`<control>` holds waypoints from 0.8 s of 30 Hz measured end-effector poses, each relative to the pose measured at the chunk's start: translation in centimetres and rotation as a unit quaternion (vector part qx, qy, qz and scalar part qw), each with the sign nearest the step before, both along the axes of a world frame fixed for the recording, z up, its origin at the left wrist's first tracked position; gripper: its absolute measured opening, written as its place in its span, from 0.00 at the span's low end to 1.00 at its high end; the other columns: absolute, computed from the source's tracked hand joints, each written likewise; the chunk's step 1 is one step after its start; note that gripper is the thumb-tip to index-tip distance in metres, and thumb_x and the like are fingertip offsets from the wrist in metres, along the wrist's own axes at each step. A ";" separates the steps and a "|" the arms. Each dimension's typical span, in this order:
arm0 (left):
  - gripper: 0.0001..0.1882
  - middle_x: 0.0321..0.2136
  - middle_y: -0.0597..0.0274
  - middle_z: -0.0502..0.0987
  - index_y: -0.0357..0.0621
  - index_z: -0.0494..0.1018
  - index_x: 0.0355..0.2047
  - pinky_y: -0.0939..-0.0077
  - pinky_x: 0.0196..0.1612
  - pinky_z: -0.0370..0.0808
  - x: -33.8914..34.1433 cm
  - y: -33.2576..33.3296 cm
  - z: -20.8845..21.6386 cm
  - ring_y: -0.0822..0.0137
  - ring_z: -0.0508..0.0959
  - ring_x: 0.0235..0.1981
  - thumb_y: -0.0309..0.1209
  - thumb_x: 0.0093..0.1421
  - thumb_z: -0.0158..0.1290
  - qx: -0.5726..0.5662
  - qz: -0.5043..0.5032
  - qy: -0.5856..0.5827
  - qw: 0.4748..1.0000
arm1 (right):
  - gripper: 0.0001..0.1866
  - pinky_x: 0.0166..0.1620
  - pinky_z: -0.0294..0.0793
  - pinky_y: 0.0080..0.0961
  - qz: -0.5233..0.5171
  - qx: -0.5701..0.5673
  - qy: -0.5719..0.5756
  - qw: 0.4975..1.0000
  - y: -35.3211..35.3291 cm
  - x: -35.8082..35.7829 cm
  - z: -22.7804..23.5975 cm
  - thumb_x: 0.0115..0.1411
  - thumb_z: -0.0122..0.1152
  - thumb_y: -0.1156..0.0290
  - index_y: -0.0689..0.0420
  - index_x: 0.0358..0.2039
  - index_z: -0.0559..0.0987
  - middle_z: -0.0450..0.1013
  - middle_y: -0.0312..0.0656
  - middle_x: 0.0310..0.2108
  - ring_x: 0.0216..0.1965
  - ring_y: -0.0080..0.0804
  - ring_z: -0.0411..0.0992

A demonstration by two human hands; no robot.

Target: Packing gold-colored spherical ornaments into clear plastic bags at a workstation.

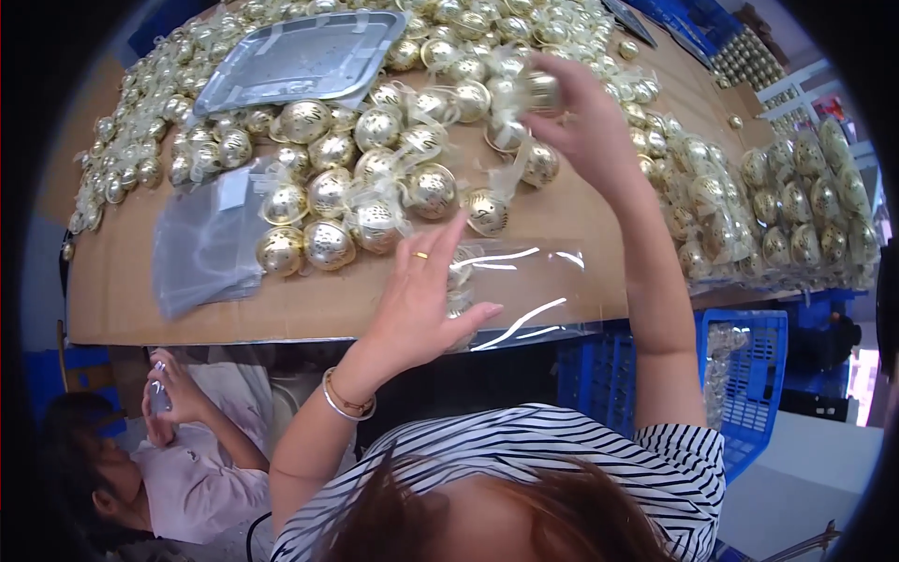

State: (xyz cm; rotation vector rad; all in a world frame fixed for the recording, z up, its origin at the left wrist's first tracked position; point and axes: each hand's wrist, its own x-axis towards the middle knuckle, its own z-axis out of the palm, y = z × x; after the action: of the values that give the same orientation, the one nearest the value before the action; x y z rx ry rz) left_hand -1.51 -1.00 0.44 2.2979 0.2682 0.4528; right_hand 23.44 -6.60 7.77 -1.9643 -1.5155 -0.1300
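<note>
Extending lengthwise rightward, a clear bag (552,281) meets the spread left grip (415,304); right grip (592,126) pinches a bauble (541,95).

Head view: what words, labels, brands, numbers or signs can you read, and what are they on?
No text is readable.
Gold balls: dark markings, too small to read.
Stacked clear bags: pale patch on top, no legible print.
Front clear bag: glare, no legible print.

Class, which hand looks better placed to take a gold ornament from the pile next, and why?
Probably the right hand: it is over the gold ornaments, whereas the left hand is nearer the body, at the clear bag.
</note>
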 end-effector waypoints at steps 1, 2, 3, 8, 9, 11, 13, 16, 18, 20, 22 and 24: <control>0.50 0.53 0.42 0.63 0.39 0.47 0.65 0.55 0.59 0.58 -0.8 -0.1 1.1 0.45 0.61 0.53 0.44 0.49 0.62 0.019 0.006 -0.014 1.000 | 0.31 0.41 0.74 0.30 -0.007 0.089 -0.036 0.995 -2.4 -0.6 1.3 0.50 0.66 0.75 0.55 0.55 0.67 0.75 0.40 0.40 0.38 0.31 0.75; 0.49 0.53 0.42 0.64 0.40 0.47 0.65 0.55 0.59 0.58 -1.1 0.3 1.1 0.45 0.61 0.54 0.44 0.50 0.61 0.022 0.022 0.005 0.999 | 0.31 0.41 0.73 0.29 0.007 0.127 0.131 0.983 -4.3 -0.8 -0.1 0.51 0.65 0.75 0.55 0.56 0.65 0.72 0.41 0.42 0.38 0.29 0.73; 0.49 0.53 0.43 0.63 0.41 0.48 0.65 0.55 0.59 0.57 -0.9 0.6 0.6 0.46 0.61 0.54 0.45 0.50 0.61 0.025 0.023 0.002 0.999 | 0.32 0.42 0.73 0.28 0.010 0.164 0.286 0.944 -6.5 -1.0 -1.1 0.53 0.64 0.75 0.55 0.57 0.64 0.70 0.41 0.44 0.38 0.28 0.72; 0.46 0.51 0.52 0.66 0.43 0.52 0.64 0.62 0.59 0.57 0.1 0.4 0.0 0.54 0.62 0.54 0.44 0.49 0.60 0.036 0.036 0.006 0.999 | 0.28 0.46 0.68 0.20 -0.144 -0.045 0.308 0.939 -16.3 -3.5 -7.3 0.51 0.52 0.81 0.59 0.54 0.60 0.62 0.42 0.46 0.46 0.27 0.65; 0.45 0.52 0.51 0.65 0.43 0.54 0.64 0.62 0.59 0.57 -0.1 0.5 0.0 0.54 0.62 0.54 0.45 0.49 0.60 0.048 0.033 -0.001 0.998 | 0.29 0.44 0.69 0.23 -0.144 -0.026 0.284 0.948 -16.4 -4.3 -7.6 0.50 0.58 0.78 0.61 0.54 0.62 0.65 0.45 0.46 0.42 0.27 0.67; 0.45 0.53 0.51 0.65 0.43 0.54 0.64 0.62 0.59 0.57 -0.6 0.4 0.0 0.54 0.62 0.55 0.45 0.49 0.60 0.029 0.028 0.007 0.999 | 0.30 0.42 0.70 0.21 -0.076 -0.094 0.479 0.869 -16.9 -5.2 -5.3 0.50 0.59 0.77 0.62 0.55 0.62 0.69 0.45 0.43 0.39 0.26 0.70; 0.45 0.53 0.51 0.64 0.43 0.54 0.63 0.62 0.60 0.57 -1.0 0.4 0.1 0.54 0.62 0.55 0.45 0.49 0.60 0.009 0.024 0.011 1.000 | 0.32 0.31 0.73 0.19 0.020 -0.094 0.562 0.821 -17.2 -4.3 -6.0 0.50 0.61 0.76 0.63 0.57 0.63 0.73 0.42 0.35 0.29 0.24 0.72; 0.45 0.54 0.51 0.64 0.44 0.54 0.63 0.62 0.60 0.56 -1.4 0.3 0.3 0.54 0.61 0.56 0.44 0.48 0.61 -0.004 0.011 0.017 1.000 | 0.29 0.21 0.70 0.16 0.048 -0.173 0.649 0.739 -15.3 -4.8 -6.2 0.51 0.63 0.73 0.64 0.53 0.67 0.74 0.40 0.28 0.20 0.23 0.71; 0.45 0.54 0.46 0.64 0.41 0.54 0.62 0.57 0.60 0.57 -1.3 0.2 0.5 0.48 0.60 0.56 0.46 0.49 0.61 0.009 -0.022 0.016 1.000 | 0.28 0.20 0.69 0.15 0.048 -0.186 0.646 0.739 -13.3 -5.7 -6.4 0.52 0.64 0.72 0.65 0.53 0.68 0.74 0.40 0.28 0.20 0.22 0.71; 0.44 0.54 0.46 0.64 0.44 0.55 0.62 0.55 0.60 0.57 -1.2 0.2 0.1 0.47 0.60 0.56 0.46 0.49 0.60 0.024 -0.020 0.004 1.000 | 0.26 0.29 0.75 0.18 0.023 -0.201 0.607 0.769 -11.2 -6.5 -7.2 0.52 0.66 0.71 0.68 0.49 0.68 0.74 0.41 0.29 0.25 0.23 0.74; 0.42 0.54 0.46 0.64 0.48 0.56 0.63 0.54 0.59 0.58 -1.1 0.3 0.1 0.45 0.60 0.55 0.46 0.50 0.60 0.039 -0.031 0.020 0.999 | 0.21 0.33 0.77 0.20 -0.018 -0.164 0.620 0.767 -9.4 -8.3 -6.8 0.54 0.66 0.72 0.67 0.45 0.70 0.75 0.41 0.30 0.26 0.24 0.74; 0.35 0.55 0.46 0.64 0.55 0.64 0.59 0.53 0.58 0.58 -0.5 0.6 0.9 0.45 0.60 0.55 0.45 0.50 0.59 0.067 -0.042 0.022 0.997 | 0.17 0.35 0.77 0.20 -0.019 -0.123 0.654 0.747 -8.7 -7.9 -7.1 0.55 0.65 0.72 0.65 0.41 0.71 0.75 0.42 0.32 0.29 0.26 0.75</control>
State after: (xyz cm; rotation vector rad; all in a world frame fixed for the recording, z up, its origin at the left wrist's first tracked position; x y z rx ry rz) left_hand -1.98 -0.39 1.31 2.4423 0.1674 0.3873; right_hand 15.57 -15.29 0.64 -1.5351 -0.5068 1.2362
